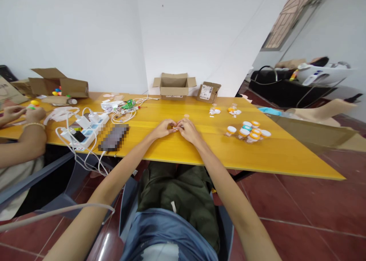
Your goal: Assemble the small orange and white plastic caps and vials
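Observation:
My left hand and my right hand meet above the yellow table, fingertips nearly touching. Both are closed on a small orange-and-white piece, mostly covered by fingers; its kind cannot be made out. Just beyond my right hand lies a pale round disc. To the right stand several small clear jars with white, orange and teal lids. Farther back are two little groups of loose white and orange parts, one on the left and one on the right.
An open cardboard box and a smaller carton stand against the wall. On my left are a phone-like dark device, a power strip with tangled white cables, and a co-worker's hands. The table's front edge crosses before my lap.

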`<state>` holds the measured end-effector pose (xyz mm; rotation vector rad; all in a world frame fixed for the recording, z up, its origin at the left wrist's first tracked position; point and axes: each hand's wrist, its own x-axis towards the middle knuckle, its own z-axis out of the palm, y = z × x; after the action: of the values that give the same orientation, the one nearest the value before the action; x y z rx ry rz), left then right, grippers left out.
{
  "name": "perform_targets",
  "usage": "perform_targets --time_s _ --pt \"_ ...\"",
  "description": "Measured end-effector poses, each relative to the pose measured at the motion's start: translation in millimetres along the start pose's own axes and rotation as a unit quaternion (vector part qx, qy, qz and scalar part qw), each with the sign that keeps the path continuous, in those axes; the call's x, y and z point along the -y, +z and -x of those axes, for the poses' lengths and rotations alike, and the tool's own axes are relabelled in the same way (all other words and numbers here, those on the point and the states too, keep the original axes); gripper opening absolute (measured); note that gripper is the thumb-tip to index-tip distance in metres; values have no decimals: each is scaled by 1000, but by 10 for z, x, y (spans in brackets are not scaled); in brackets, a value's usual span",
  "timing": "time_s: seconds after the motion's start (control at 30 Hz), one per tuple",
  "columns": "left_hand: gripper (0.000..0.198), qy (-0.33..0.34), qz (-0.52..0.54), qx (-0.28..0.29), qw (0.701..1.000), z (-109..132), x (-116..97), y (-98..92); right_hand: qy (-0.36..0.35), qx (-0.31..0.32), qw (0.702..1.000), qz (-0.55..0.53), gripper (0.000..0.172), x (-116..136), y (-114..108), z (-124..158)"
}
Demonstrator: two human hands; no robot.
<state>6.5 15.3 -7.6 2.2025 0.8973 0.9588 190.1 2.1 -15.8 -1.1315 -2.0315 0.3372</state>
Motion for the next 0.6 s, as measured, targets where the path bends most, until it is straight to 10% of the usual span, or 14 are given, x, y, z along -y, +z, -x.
perform_targets --time_s 0.6 --pt "17 -10 -18 -6 1000 8 -12 0 -20 14 997 79 12 53 -53 32"
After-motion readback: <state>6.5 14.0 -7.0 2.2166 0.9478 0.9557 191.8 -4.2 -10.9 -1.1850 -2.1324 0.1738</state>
